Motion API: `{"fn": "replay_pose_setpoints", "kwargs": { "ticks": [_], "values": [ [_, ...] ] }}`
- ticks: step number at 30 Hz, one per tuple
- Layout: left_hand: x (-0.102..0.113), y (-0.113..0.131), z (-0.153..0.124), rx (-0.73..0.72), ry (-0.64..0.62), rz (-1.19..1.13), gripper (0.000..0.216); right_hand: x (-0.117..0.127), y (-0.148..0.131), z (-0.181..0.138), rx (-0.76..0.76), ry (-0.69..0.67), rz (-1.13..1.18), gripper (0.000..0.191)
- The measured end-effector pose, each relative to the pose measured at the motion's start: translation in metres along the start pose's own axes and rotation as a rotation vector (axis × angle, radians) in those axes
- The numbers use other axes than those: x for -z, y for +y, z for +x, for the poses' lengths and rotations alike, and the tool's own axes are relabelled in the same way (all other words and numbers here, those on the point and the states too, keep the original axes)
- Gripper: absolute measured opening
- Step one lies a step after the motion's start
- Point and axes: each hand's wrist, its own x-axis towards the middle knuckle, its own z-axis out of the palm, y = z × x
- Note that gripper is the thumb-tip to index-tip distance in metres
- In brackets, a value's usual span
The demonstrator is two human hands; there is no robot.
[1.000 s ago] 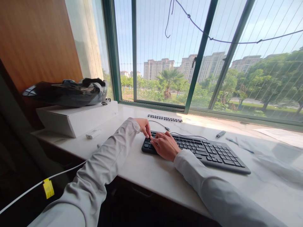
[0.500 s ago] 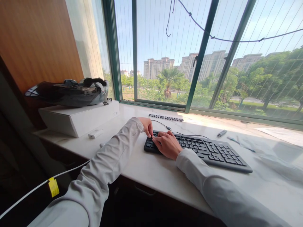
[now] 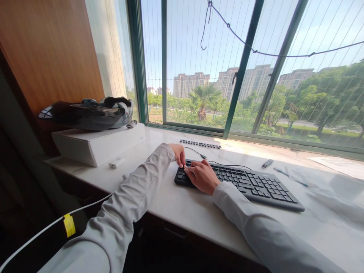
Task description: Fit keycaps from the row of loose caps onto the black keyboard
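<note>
A black keyboard (image 3: pixel 271 190) lies at an angle on the white marbled tabletop. Over its upper left corner, my left hand (image 3: pixel 179 154) points downward with thumb and fingers pinched together; whatever is between them is too small to tell. My right hand (image 3: pixel 203 176) rests across the left part of the keys, its fingers bent and drawn together. Its thumb and fingertips meet close to the left fingertips, and I cannot make out what they hold. Behind the keyboard, a row of small black keycaps (image 3: pixel 200 144) is lined up near the window.
At the left, a dark-visored helmet (image 3: pixel 93 113) sits on a white box (image 3: pixel 113 144), with a small white device (image 3: pixel 117 163) in front. A cable plug (image 3: pixel 203 156) and a USB stick (image 3: pixel 267 163) lie behind the keyboard. Clear plastic wrapping (image 3: pixel 335 193) and paper (image 3: pixel 338 167) are at the right.
The view has shifted slightly, so everything appears a little lower and to the right. Both hands stay at the same corner of the keyboard, with almost no change in their fingers.
</note>
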Motion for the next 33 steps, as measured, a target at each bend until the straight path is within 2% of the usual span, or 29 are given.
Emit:
{"fn": "replay_pose_setpoints", "kwargs": {
  "ticks": [7,15,19,25,33],
  "values": [
    [-0.001,0.015,0.006,0.056,0.014,0.147,0.036,0.0,0.001,0.002,-0.01,-0.005,-0.009,0.048],
    [0.001,-0.005,0.003,-0.011,-0.041,-0.012,0.043,-0.002,0.001,0.001,-0.006,0.008,-0.019,0.045],
    [0.001,0.0,0.002,-0.007,-0.054,-0.003,0.046,-0.002,0.002,0.001,-0.015,0.0,-0.023,0.043],
    [0.001,0.012,-0.011,-0.047,0.013,0.159,0.034,-0.002,0.008,0.0,0.019,0.04,-0.017,0.041],
    [0.001,0.01,-0.019,-0.09,0.032,0.159,0.034,-0.001,0.008,-0.001,-0.002,0.052,-0.038,0.037]
  ]
}}
